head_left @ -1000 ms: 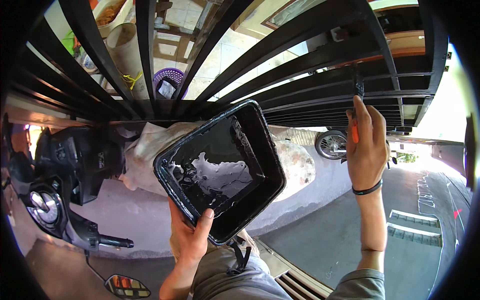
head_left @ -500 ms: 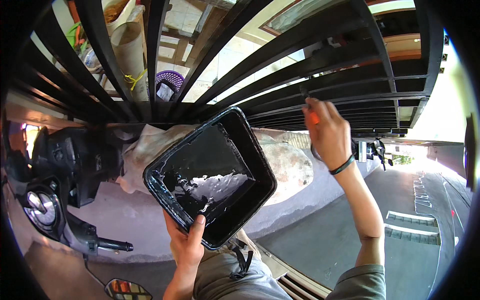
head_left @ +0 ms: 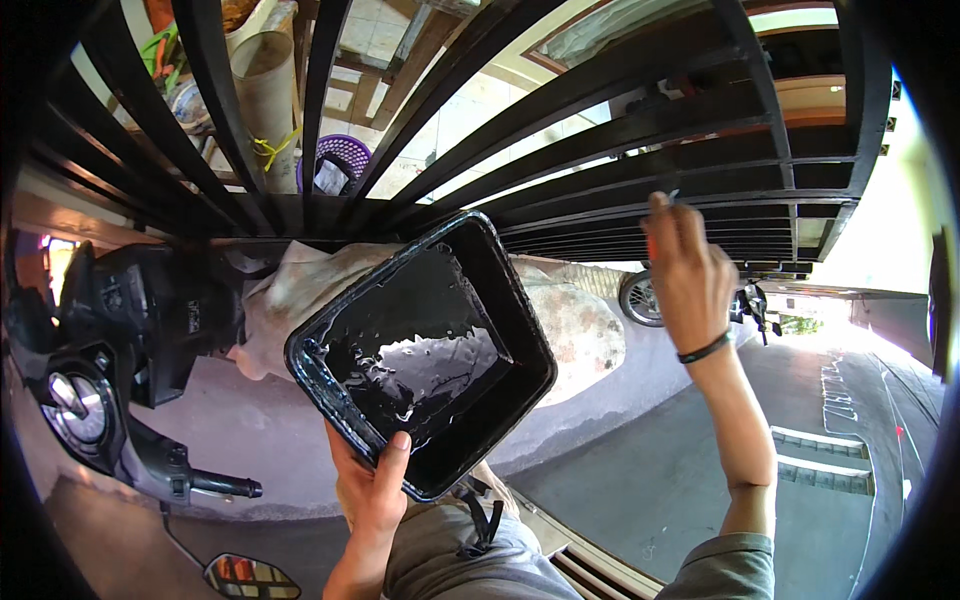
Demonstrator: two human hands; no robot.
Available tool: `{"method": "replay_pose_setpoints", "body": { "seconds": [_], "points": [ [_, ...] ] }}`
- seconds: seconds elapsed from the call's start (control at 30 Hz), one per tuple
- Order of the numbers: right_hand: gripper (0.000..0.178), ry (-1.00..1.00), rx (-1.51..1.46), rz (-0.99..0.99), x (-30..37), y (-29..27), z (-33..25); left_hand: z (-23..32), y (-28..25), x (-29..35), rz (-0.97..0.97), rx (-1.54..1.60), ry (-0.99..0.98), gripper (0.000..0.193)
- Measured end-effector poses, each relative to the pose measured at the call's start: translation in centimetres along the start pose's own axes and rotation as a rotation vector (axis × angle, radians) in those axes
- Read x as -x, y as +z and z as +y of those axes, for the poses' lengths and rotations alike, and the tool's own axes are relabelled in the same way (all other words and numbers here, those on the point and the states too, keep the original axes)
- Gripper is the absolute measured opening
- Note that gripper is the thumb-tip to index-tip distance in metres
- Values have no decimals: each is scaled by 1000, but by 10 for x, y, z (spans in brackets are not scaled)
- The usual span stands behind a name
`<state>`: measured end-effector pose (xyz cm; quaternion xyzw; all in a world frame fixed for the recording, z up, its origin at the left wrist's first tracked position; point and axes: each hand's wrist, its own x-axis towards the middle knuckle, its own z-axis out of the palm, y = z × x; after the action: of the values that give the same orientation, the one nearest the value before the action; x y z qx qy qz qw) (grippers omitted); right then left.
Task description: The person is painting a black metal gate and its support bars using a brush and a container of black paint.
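Observation:
My left hand (head_left: 375,490) grips the near corner of a black rectangular paint tray (head_left: 522,410), thumb over its rim. Glossy black liquid paint (head_left: 430,370) lies in the tray and reflects light. My right hand (head_left: 690,265), with a dark band at the wrist, is raised at the right beside the black slatted metal fence (head_left: 620,130). Its fingers are closed round a small paintbrush (head_left: 652,246) whose handle shows orange. The brush's tip is blurred against the dark slats, and I cannot tell whether it touches them.
A stained cloth (head_left: 580,335) lies behind the tray along the fence's foot. At the left stands a motorbike (head_left: 140,320) with its mirror (head_left: 250,577) low down. Beyond the slats are a purple basket (head_left: 345,155) and a pale pipe (head_left: 265,95). A wheel (head_left: 640,298) shows past my right hand.
My right hand has moved to the right along the fence with the paintbrush. My left hand and the tray stay nearly where they were.

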<state>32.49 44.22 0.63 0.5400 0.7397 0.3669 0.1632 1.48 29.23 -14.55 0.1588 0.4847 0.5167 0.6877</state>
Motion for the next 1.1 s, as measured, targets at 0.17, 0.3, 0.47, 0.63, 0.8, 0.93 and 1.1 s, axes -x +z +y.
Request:
{"method": "replay_pose_setpoints", "body": {
  "seconds": [0.17, 0.3, 0.47, 0.63, 0.8, 0.93, 1.1],
  "points": [
    [23, 90, -426, 21, -9, 21, -25, -12, -11, 0, 14, 27, 32, 83],
    [17, 276, -574, 126, -20, 15, 9, -10, -10, 2, 25, 29, 32, 84],
    [22, 322, -368, 249, -24, -26, 27, -5, -8, 2, 33, 36, 30, 84],
    [32, 98, -56, 71, -11, -6, -6, -5, -8, 0, 24, 29, 24, 82],
    [26, 62, -347, -22, -2, 33, -42, -9, -11, 2, 42, 78, 23, 77],
    [19, 242, -598, 150, -7, 43, -18, -3, -9, 3, 55, 154, 6, 76],
    [18, 445, -463, 221, -16, -21, 32, -6, -10, 2, 92, 185, 34, 77]
  ]
}}
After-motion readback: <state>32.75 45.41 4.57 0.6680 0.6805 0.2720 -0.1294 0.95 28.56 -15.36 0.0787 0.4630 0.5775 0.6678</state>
